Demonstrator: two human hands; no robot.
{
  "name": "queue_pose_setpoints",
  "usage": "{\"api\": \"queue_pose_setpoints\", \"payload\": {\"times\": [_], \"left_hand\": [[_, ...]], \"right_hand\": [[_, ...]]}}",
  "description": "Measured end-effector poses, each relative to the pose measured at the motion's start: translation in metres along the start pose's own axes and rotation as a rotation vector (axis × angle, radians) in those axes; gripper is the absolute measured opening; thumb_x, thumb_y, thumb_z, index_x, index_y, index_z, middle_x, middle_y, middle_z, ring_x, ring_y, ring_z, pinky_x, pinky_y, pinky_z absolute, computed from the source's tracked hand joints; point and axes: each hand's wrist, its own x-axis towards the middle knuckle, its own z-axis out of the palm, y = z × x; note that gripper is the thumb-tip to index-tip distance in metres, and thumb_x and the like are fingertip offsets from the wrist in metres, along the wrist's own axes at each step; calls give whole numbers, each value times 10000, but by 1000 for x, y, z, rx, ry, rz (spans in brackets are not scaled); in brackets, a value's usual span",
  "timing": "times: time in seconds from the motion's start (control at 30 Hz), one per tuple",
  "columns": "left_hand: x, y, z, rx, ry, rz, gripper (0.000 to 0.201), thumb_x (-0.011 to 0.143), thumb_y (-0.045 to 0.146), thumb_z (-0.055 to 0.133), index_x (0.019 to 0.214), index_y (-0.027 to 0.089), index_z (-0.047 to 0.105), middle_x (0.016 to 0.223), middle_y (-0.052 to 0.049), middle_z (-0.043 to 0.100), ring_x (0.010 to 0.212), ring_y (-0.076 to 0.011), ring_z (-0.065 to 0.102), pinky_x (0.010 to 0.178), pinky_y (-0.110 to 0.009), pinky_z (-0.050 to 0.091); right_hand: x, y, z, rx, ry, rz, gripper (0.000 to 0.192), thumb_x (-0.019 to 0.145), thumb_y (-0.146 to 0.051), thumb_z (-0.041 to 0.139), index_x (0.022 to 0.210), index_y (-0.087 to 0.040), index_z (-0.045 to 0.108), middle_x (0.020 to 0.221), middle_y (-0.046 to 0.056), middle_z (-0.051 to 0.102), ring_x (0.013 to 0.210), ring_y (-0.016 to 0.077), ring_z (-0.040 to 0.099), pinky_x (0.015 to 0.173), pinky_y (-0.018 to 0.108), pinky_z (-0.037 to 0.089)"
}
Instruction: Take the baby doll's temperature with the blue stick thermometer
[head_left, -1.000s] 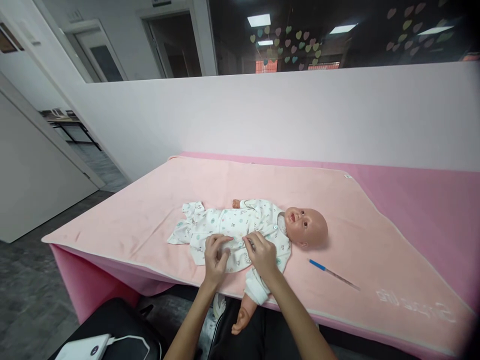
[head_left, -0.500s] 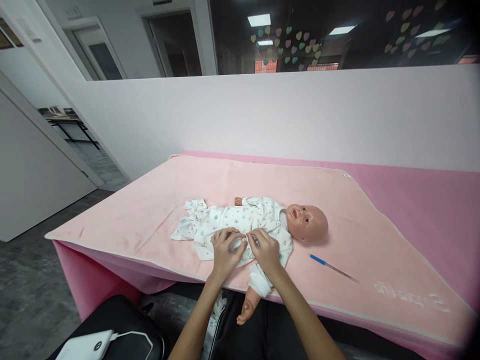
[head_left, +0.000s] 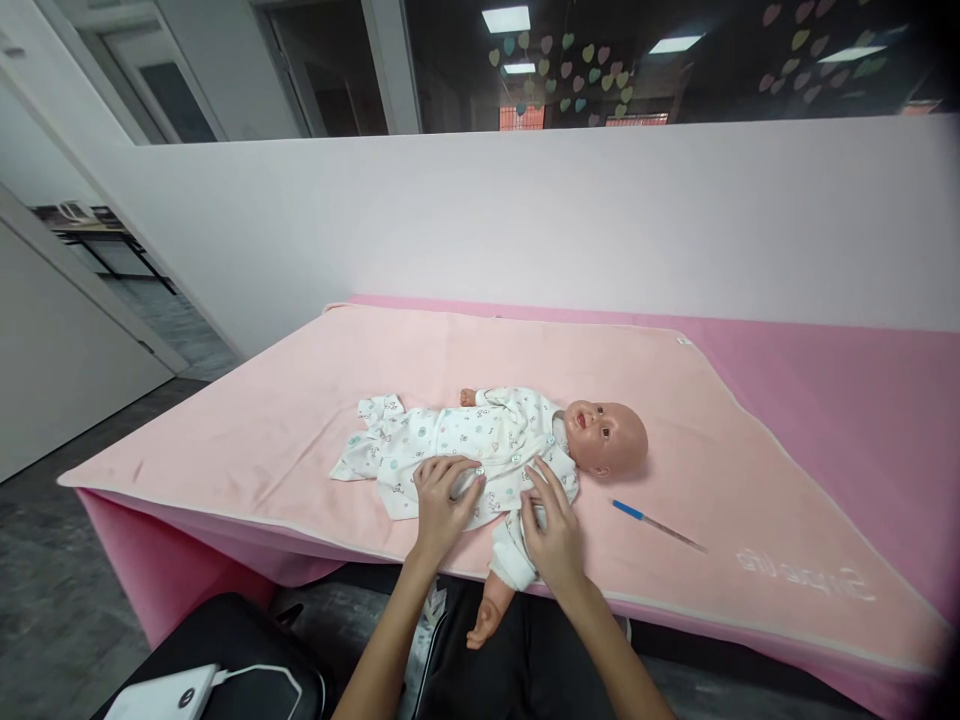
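Note:
A baby doll lies on its back, head to the right, in a white printed romper with snap buttons down the front. My left hand is at the romper's middle, thumb and fingers closed around a fold of cloth beside a snap. Over the doll's chest near the sleeve, my right hand has its fingers apart and holds nothing. Beneath it, the doll's near arm pokes from a white cuff over the table's front edge.
A blue-handled thin stick lies right of the doll on the pink blanket. A white wall stands behind the table. At the lower left, a white power bank with a cable rests on a black surface.
My right hand has come away from the left, moving right and slightly down, and its fingers have opened. My left hand stays at the romper's middle. The view has shifted slightly.

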Motion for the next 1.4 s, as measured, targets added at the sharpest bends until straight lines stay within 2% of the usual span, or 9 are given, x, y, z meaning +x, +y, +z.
{"api": "queue_pose_setpoints", "payload": {"times": [0.1,0.23,0.37,0.47,0.7,0.97,1.17,1.23,1.4], "left_hand": [[0,1,0,7,3,-2,111,789,298,610,882,254,650,932,-16,644,938,-212,518,867,-373,316],[0,1,0,7,6,-18,102,789,297,607,869,256,655,924,-22,643,937,-218,518,868,-383,319],[0,-1,1,-2,4,-22,98,793,301,602,861,254,655,922,-25,643,937,-221,519,869,-391,323],[1,-1,2,-8,5,-27,104,791,311,602,858,254,658,917,-28,645,939,-225,523,871,-394,323],[1,-1,3,-11,10,-28,102,787,314,611,856,257,660,920,-19,649,940,-216,523,874,-384,317],[0,-1,3,-9,2,-45,113,799,319,593,861,254,663,925,-26,650,946,-221,514,882,-395,309],[0,-2,4,-21,8,-36,105,796,305,595,865,258,658,914,-18,655,932,-220,523,883,-385,310],[-1,-3,4,-31,30,-46,103,797,314,595,854,253,655,862,-13,657,884,-211,535,877,-384,314],[-3,-9,4,-60,195,-117,162,775,364,626,876,238,643,832,-10,652,846,-202,550,889,-390,328]], "right_hand": [[-17,13,-23,-162,129,-8,287,883,-165,424,1136,-184,558,1192,94,583,1096,192,556,889,328,486],[-42,57,-79,-474,212,128,254,874,-261,446,1056,-165,595,1132,98,615,1047,233,568,897,383,449],[-71,104,-138,-749,164,235,411,850,-409,419,1070,-112,597,1206,173,548,1069,323,531,892,478,412],[-88,123,-162,-781,64,248,496,850,-492,365,1056,-111,605,1171,175,562,1085,325,516,886,466,414],[-80,117,-160,-827,-27,275,527,851,-518,344,1126,-141,588,1147,153,588,1046,309,535,861,463,407],[-60,96,-161,-623,-66,340,402,835,-500,375,808,-199,641,974,89,667,937,269,596,832,433,413],[-35,57,-178,-560,100,450,409,823,-548,404,863,-205,624,915,71,680,853,258,616,729,347,431],[-28,49,-178,-560,128,457,409,817,-561,416,860,-212,625,895,55,683,835,246,623,708,324,430],[-14,48,-171,-626,27,485,375,826,-536,428,799,-212,614,765,28,669,642,180,601,552,257,378]]}}
